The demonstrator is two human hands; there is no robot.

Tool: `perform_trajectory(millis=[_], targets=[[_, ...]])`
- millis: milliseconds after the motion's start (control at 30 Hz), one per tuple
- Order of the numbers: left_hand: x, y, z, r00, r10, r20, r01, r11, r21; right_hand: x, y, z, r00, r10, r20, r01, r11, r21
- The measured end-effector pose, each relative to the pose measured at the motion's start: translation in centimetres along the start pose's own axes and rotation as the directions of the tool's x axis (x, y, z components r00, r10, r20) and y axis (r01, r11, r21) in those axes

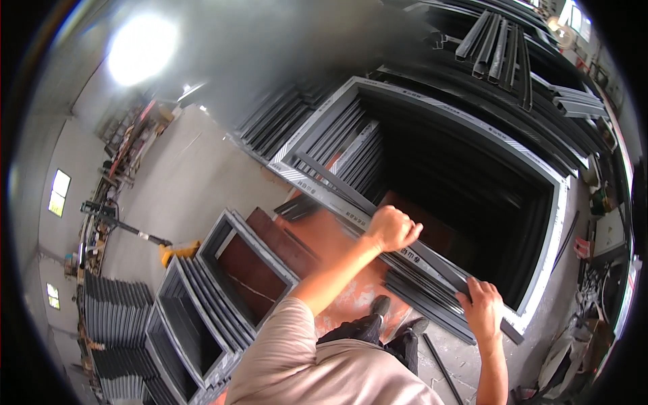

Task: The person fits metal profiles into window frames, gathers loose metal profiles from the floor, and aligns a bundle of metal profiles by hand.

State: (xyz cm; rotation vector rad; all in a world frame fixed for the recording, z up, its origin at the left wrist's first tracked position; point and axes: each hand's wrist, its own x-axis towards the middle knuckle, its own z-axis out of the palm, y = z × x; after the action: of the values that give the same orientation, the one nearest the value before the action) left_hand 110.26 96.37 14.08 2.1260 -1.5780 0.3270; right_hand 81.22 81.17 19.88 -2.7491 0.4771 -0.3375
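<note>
A large rectangular grey window-type frame (432, 104) with printed film on its face tops a deep stack of similar frames. Along its near side lies a long dark grey metal profile bar (442, 268), slanting from upper left to lower right. My left hand (393, 229) is closed over the bar around its middle, fingers curled and thumb pointing right. Near the bar's right end my right hand (482, 307) grips it, with the thumb on the near side. The undersides of both grips are hidden.
Smaller frames (253, 270) stand in rows at lower left, beside a yellow tool (179, 252). Several loose dark profiles (496, 50) lie on a rack at the far right. Strips (432, 307) lie on the floor near my feet. A blurred patch covers the top middle.
</note>
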Motion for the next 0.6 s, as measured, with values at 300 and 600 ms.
perform_trajectory(millis=[300, 600], targets=[[-0.9, -3.9, 0.6, 0.983, -0.183, -0.032, 0.185, 0.979, 0.083, 2.9, 6.6, 0.3, 0.996, -0.082, 0.026, 0.080, 0.993, 0.087], [1.5, -3.3, 2.5, 0.987, -0.154, -0.033, 0.156, 0.986, 0.051, 2.0, 8.7, 1.7, 0.995, 0.041, 0.091, -0.047, 0.997, 0.065]])
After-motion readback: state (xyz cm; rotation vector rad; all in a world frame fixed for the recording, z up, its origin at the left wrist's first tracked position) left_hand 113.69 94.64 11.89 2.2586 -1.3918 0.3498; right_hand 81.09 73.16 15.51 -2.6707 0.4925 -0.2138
